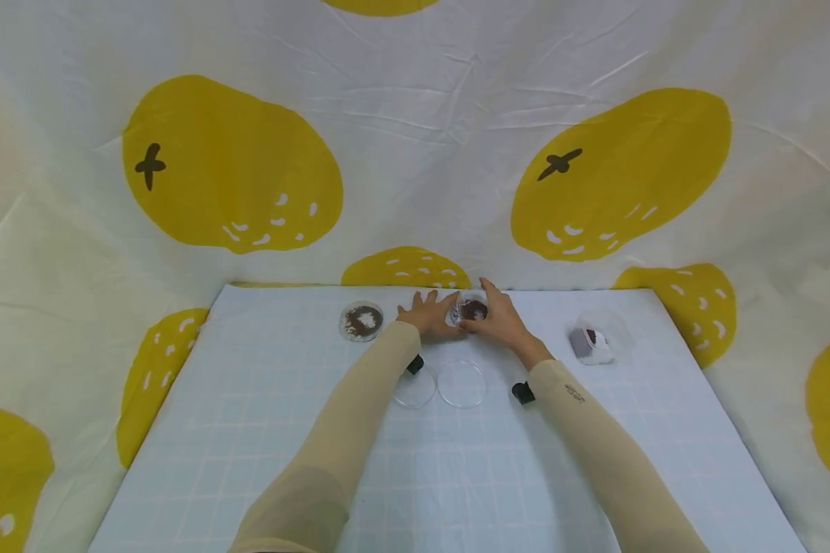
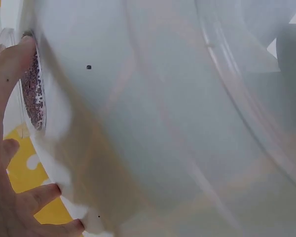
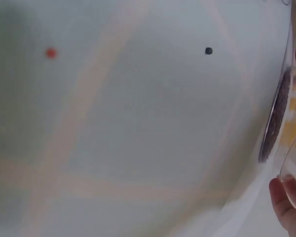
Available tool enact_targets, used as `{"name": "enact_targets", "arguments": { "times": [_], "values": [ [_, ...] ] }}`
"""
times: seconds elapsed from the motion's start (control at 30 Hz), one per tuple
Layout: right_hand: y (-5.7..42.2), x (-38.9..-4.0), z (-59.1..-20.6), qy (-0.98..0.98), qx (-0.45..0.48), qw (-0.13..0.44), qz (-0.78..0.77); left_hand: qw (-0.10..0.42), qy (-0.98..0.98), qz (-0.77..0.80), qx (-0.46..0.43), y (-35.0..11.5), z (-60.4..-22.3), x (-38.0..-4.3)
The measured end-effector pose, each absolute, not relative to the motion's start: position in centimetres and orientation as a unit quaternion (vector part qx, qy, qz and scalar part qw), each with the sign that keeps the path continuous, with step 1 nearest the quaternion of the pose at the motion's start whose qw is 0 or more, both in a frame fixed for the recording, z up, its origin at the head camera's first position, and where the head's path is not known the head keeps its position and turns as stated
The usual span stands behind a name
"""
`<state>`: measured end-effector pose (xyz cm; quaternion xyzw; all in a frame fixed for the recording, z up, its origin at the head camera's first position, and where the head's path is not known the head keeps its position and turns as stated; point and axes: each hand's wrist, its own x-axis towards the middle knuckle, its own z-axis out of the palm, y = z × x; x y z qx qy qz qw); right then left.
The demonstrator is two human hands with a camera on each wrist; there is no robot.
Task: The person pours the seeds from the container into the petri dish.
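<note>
Near the table's back edge, a petri dish [image 1: 473,309] of dark brown granules lies between both hands. My left hand [image 1: 432,316] has its fingers spread, and one digit reaches onto the dish rim in the left wrist view. From the other side my right hand [image 1: 501,319] pinches a clear round petri dish lid [image 3: 295,157], tilted close to the granules. A second petri dish [image 1: 362,321], holding brown granules with a white patch in the middle, sits just left of my left hand.
Two clear round lids [image 1: 462,384] lie side by side in front of my hands. At the right stands a clear plastic package [image 1: 588,347] with something grey and white in it. A patterned cloth [image 1: 415,192] hangs behind the table's back edge.
</note>
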<state>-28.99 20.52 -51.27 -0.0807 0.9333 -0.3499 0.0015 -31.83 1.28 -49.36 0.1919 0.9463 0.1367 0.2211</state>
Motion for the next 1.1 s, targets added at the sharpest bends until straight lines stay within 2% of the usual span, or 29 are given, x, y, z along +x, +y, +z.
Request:
{"name": "enact_targets", "arguments": {
  "times": [0.5, 1.1],
  "values": [
    [19.8, -29.5, -51.3, 0.966, -0.097, 0.013, -0.238, 0.232, 0.943, 0.138, 0.196, 1.0, -50.6, -32.9],
    [19.4, -29.7, -51.4, 0.968, -0.099, 0.030, -0.228, 0.224, 0.948, 0.121, 0.191, 1.1, -50.7, -32.9]
  ]
}}
